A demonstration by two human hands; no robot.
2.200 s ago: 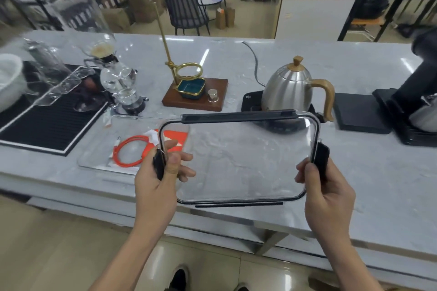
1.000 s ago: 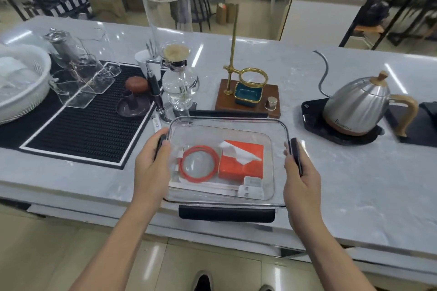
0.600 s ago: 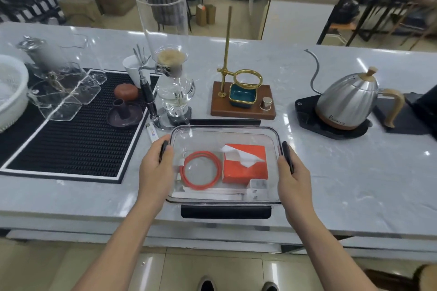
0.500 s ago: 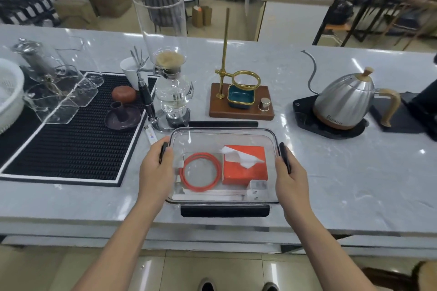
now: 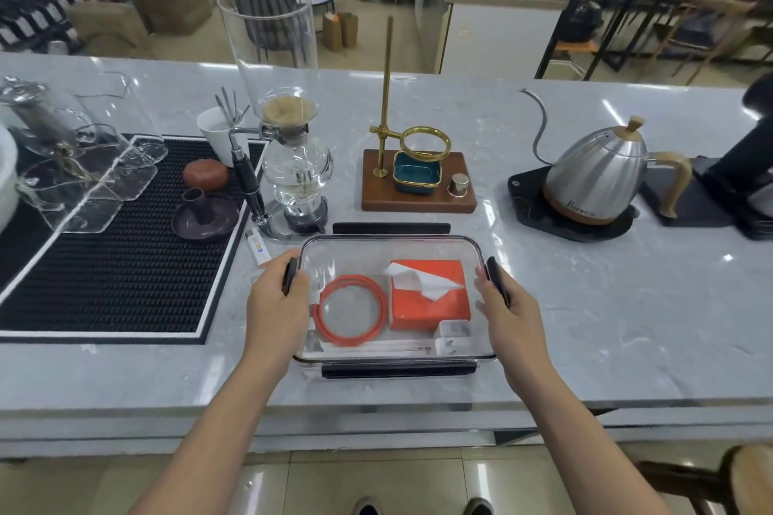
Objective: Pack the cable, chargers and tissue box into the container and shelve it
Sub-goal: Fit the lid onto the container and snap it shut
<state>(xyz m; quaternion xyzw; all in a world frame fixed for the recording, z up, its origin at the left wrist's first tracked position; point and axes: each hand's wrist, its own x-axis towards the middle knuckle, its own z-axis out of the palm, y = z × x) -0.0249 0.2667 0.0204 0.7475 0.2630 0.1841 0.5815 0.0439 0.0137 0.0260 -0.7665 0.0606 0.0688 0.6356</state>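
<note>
A clear rectangular container (image 5: 391, 247) rests on the grey marble counter, covered by its clear lid with black latches. Inside lie a coiled orange cable (image 5: 352, 309) on the left, an orange tissue box (image 5: 431, 293) on the right, and two white chargers (image 5: 451, 337) at the front right. My left hand (image 5: 274, 305) grips the left side latch of the lid. At the opposite end my right hand (image 5: 508, 314) grips the right latch. The front latch (image 5: 399, 369) and the back latch (image 5: 391, 228) stick out flat.
A glass siphon brewer (image 5: 293, 163) and a white lighter (image 5: 257, 247) stand just behind the container's left corner. A black ribbed mat (image 5: 104, 263) with glassware lies left. A wooden dripper stand (image 5: 418, 188) is behind, a steel kettle (image 5: 594, 184) to the right.
Both hands carried the lid leftward from in front of the kettle and set it down over the container. In the last half second the hands and the container stay put.
</note>
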